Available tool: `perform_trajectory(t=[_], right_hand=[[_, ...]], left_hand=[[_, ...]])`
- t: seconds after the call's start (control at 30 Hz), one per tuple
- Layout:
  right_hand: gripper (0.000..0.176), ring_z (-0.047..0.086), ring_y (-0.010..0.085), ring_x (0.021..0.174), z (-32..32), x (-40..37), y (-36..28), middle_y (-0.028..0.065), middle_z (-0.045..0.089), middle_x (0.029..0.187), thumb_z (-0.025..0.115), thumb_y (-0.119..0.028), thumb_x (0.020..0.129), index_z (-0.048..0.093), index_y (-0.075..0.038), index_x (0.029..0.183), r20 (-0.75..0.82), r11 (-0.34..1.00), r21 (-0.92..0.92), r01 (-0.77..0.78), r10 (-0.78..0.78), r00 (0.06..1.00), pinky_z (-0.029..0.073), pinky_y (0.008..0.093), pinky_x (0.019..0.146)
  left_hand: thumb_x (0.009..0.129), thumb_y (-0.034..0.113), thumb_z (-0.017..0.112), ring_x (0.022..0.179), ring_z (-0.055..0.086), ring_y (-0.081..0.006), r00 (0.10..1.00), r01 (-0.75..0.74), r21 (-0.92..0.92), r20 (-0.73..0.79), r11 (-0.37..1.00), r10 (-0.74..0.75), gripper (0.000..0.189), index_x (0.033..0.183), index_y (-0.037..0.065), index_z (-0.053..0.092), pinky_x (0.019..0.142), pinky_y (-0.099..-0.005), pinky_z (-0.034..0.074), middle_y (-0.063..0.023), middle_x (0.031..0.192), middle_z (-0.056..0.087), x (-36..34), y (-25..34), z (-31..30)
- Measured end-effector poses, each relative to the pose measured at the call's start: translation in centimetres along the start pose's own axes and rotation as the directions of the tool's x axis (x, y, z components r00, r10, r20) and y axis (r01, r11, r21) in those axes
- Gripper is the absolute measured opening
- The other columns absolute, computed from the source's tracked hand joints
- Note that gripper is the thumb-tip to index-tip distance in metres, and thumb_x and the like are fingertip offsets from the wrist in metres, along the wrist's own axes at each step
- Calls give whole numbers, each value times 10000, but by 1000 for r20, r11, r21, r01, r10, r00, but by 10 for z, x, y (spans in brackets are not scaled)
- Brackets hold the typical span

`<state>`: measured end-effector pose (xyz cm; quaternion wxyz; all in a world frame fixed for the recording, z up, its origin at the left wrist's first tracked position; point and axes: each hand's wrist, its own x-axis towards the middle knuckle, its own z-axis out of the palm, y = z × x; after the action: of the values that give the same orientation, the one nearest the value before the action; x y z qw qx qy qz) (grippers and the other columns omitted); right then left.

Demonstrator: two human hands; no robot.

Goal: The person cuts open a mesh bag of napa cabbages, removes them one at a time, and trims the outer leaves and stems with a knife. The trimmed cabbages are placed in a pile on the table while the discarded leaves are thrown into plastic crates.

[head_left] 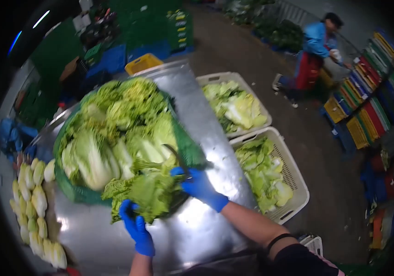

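Observation:
My right hand (201, 187), in a blue glove, is closed round the handle of a curved knife (176, 155), whose dark blade points up and left. Just left of it, a loose-leaved napa cabbage (148, 195) is at the near edge of the pile. My left hand (137, 227), also blue-gloved, has its fingers curled against the lower leaves of this cabbage; some fingertips are hidden. Behind, a green mesh sack (190, 147) spreads open under a heap of napa cabbages (93, 158). All this rests on a shiny metal table (192, 230).
Trimmed pale cabbages (39, 200) lie in rows at the left. Two cream crates (298, 200) of loose leaves stand along the table's right side. A yellow crate (144, 62) is beyond the far edge. A person (314, 50) in blue is near stacked coloured crates (367, 87).

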<state>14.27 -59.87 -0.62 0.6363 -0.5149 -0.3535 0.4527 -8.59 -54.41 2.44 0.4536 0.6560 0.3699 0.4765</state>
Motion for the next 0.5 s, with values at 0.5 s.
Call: perform_trajectory(t=[0.5], right_hand=[[184,388,62,432,-95,-36,-20,-13,536,710,631,-108,841,597,-59,1015,-605,971,235,33,120,787,299,222,380]], left_hand=[[681,472,761,1183,466,-370,910,142,588,240,796,-339,894,1303,-40,372,986,-418,379,-248,1270,470,-50,-20,15]])
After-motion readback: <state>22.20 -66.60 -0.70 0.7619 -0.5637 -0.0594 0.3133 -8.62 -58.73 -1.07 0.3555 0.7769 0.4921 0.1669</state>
